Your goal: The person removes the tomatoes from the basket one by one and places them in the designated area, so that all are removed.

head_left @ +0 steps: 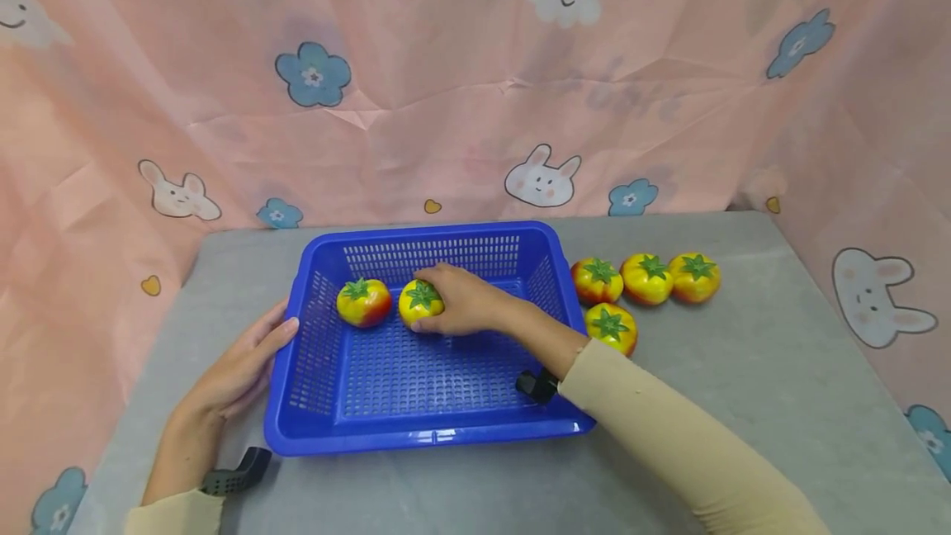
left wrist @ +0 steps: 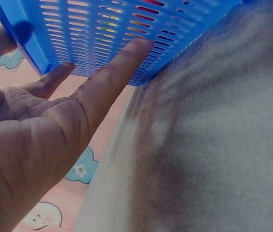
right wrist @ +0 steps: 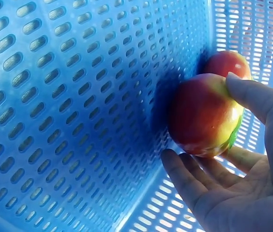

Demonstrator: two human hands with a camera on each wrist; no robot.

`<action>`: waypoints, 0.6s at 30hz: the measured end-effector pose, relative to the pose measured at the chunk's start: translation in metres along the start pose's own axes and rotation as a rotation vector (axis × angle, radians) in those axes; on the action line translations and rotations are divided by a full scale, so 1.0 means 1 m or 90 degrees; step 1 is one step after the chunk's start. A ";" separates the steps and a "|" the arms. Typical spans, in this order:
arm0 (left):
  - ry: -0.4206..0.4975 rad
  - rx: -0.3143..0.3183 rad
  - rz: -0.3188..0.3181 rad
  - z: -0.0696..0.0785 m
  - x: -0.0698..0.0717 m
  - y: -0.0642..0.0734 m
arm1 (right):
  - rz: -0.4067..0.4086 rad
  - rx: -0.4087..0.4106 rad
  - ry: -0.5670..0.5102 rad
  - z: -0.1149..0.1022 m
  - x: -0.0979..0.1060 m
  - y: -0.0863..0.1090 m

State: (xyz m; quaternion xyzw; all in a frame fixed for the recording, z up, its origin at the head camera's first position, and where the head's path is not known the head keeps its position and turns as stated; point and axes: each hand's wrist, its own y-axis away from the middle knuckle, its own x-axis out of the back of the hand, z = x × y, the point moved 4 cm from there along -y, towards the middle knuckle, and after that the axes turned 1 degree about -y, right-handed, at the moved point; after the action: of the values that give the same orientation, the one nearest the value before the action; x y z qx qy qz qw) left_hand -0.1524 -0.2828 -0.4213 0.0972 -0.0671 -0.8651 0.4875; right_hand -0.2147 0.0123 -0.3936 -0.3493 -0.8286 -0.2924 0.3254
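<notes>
A blue plastic basket (head_left: 438, 439) with slotted walls stands on the table. My left hand (head_left: 241, 362) is at its left side, thumb on the rim and fingers along the outer wall (left wrist: 93, 34). Inside the basket, my right hand (head_left: 464, 301) grips a yellow-red tomato (head_left: 420, 304) with a green star-shaped top. The right wrist view shows thumb and fingers around this tomato (right wrist: 199, 116), close over the slotted floor. Another tomato (head_left: 364, 304) lies to its left in the basket, partly hidden behind the held one in the right wrist view.
Outside the basket's right wall, several more tomatoes sit on the grey table (head_left: 743, 386): three in a back row (head_left: 648, 279) and one nearer tomato (head_left: 612, 327), partly behind the right sleeve (head_left: 669, 428). A pink printed cloth (head_left: 446, 147) surrounds the table's back and sides.
</notes>
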 end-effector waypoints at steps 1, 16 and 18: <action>-0.001 -0.002 -0.001 0.000 0.000 -0.001 | 0.000 -0.001 -0.001 0.000 0.000 0.000; 0.001 0.001 -0.007 0.003 0.000 0.000 | 0.002 0.021 0.005 -0.001 0.001 0.001; 0.003 0.001 -0.010 0.003 -0.001 0.000 | 0.003 0.019 0.010 -0.001 0.001 0.001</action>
State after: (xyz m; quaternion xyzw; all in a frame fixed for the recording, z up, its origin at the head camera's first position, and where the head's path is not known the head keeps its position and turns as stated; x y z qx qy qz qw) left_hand -0.1530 -0.2818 -0.4185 0.0999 -0.0659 -0.8688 0.4805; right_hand -0.2140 0.0129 -0.3916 -0.3440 -0.8297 -0.2819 0.3375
